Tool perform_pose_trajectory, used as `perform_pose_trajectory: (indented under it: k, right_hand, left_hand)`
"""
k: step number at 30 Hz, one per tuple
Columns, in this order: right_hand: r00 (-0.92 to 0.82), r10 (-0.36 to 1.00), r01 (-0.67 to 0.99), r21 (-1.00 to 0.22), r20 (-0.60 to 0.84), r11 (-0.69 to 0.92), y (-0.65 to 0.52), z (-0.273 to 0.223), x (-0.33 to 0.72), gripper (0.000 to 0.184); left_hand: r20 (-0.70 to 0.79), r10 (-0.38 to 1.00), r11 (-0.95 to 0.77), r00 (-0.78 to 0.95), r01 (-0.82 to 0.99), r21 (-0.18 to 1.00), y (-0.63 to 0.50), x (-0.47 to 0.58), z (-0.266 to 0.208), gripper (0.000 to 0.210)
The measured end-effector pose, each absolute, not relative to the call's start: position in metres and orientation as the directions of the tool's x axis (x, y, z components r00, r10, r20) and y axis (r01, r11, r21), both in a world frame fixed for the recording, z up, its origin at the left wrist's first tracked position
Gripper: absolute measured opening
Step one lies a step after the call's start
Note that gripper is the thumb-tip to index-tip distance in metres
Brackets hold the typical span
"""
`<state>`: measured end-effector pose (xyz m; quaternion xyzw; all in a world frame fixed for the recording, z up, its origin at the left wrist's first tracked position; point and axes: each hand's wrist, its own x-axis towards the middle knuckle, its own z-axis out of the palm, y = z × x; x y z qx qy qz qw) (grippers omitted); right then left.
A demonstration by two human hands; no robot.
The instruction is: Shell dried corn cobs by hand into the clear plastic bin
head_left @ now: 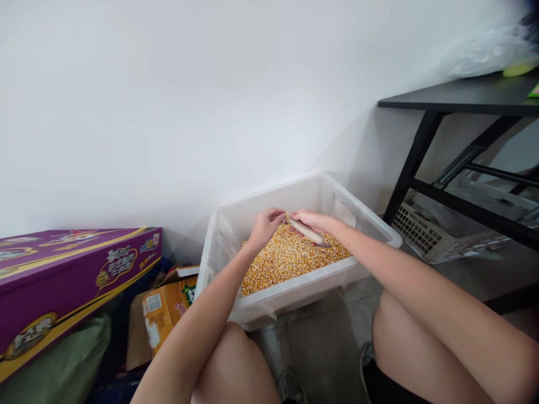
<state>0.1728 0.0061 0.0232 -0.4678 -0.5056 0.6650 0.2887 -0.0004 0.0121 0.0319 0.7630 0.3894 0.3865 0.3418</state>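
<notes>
A pale corn cob (pixel 310 232), mostly bare with a little yellow at its far tip, slants above the bin of kernels. My right hand (pixel 311 219) is closed round the cob. At the tip, my left hand (pixel 268 223) has its fingers bent and pressed against the cob; exactly what they pinch is partly hidden. Loose yellow corn kernels (pixel 282 259) cover the bottom of a translucent white plastic bin (pixel 295 289) below both hands.
A large purple carton (pixel 80 269) stands at the left, with an orange torn box (pixel 164 308) beside the bin. To the right is a black table (pixel 458 95) with a white plastic basket (pixel 425 233) beneath it. A white wall rises behind the bin.
</notes>
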Motion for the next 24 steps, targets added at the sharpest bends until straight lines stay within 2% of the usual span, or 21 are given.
perform_pose_trajectory:
  k: [3,6,9,10,11,13,15,18,21,24]
  right_hand:
    - [-0.384,0.857,0.098,-0.938,-0.343,-0.331,0.006,0.023,0.174,0.019]
    - [-0.353,0.884,0.124,-0.952,-0.306,-0.279,0.009,0.025,0.176,0.019]
    - [-0.272,0.945,0.190,-0.973,-0.181,-0.132,0.009,0.037,0.170,0.023]
    - [-0.246,0.963,0.182,-0.981,-0.108,-0.063,0.006,0.044,0.164,0.025]
    - [-0.226,0.974,0.132,-0.991,-0.024,0.006,0.001,0.053,0.156,0.026]
    - [-0.240,0.962,-0.091,-0.990,0.127,0.108,-0.014,0.074,0.137,0.028]
    - [-0.267,0.935,-0.265,-0.951,0.233,0.161,-0.035,0.094,0.116,0.030]
    - [-0.406,0.874,-0.343,-0.931,0.268,0.126,-0.066,0.116,0.094,0.031]
    - [-0.573,0.791,-0.245,-0.966,0.215,0.086,-0.089,0.122,0.079,0.036]
    - [-0.720,0.676,-0.042,-0.982,0.156,0.182,-0.107,0.119,0.064,0.035]
  left_hand:
    - [0.333,0.857,-0.493,0.392,0.437,0.752,0.018,-0.009,0.037,0.032]
    - [0.295,0.907,-0.420,0.300,0.596,0.685,0.020,-0.025,0.046,0.033]
    - [0.288,0.935,-0.350,0.205,0.651,0.674,0.001,-0.041,0.054,0.023]
    - [0.274,0.941,-0.336,0.198,0.641,0.690,-0.011,-0.044,0.056,0.031]
    - [0.232,0.952,-0.306,0.199,0.623,0.720,-0.025,-0.047,0.059,0.042]
    - [0.139,0.968,-0.235,0.207,0.572,0.786,-0.056,-0.050,0.064,0.057]
    - [0.189,0.961,-0.270,0.200,0.562,0.782,-0.085,-0.055,0.074,0.052]
    - [0.280,0.941,-0.330,0.189,0.692,0.641,-0.126,-0.074,0.097,0.035]
    - [0.240,0.944,-0.323,0.227,0.789,0.523,-0.168,-0.106,0.124,0.031]
    - [0.242,0.945,-0.308,0.220,0.847,0.433,-0.211,-0.141,0.141,0.028]
